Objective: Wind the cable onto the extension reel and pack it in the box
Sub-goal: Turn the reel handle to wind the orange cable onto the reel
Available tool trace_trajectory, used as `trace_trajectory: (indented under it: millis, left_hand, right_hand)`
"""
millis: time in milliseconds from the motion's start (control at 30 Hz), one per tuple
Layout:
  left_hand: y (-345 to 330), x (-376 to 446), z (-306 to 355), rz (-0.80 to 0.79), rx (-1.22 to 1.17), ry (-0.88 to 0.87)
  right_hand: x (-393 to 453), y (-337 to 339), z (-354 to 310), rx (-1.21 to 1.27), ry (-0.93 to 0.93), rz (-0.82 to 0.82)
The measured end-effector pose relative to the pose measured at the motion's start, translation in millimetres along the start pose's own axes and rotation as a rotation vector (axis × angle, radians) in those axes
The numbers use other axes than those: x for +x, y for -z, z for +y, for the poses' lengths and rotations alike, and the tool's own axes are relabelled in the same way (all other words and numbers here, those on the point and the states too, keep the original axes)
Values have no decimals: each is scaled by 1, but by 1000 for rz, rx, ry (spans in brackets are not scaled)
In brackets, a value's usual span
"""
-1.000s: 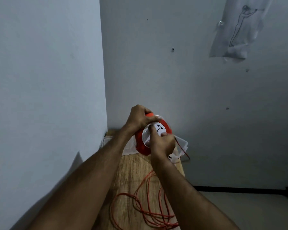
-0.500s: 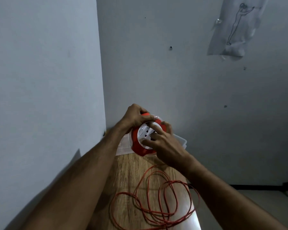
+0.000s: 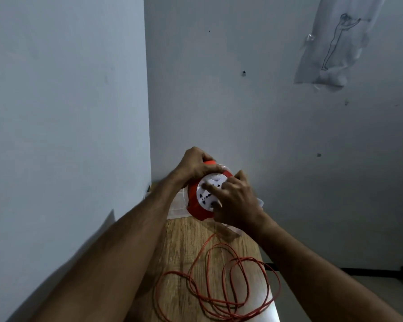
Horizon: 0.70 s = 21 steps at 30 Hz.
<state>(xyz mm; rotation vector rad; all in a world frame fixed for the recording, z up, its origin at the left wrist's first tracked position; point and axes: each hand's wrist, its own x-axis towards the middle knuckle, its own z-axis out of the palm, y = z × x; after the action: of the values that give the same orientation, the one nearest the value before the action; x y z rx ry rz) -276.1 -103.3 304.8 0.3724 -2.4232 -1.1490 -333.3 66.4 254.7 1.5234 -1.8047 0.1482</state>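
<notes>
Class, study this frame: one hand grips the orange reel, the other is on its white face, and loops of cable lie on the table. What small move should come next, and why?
Probably another turn of the white face by the right hand, while the left hand steadies the reel. Several loose loops of orange cable lie unwound on the wooden table, so packing would be premature.

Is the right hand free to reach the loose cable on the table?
Probably not yet: the right hand is pressed on the reel. Nothing lies over the cable on the table.
</notes>
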Motion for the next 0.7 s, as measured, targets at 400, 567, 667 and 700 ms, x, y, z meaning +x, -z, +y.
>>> trace_trajectory:
  millis: [400, 567, 667, 700]
  left_hand:
    - [-4, 3, -9, 80, 40, 1]
    - [-9, 6, -10, 102, 20, -4]
    - [-13, 7, -11, 88, 32, -13]
    - [-15, 7, -13, 78, 44, -18]
  right_hand:
    - [17, -11, -56, 601, -1008, 213]
    - [33, -14, -65, 882, -1533, 243]
    - [40, -15, -65, 1236, -1921, 317]
    - [43, -12, -65, 1336, -2014, 361]
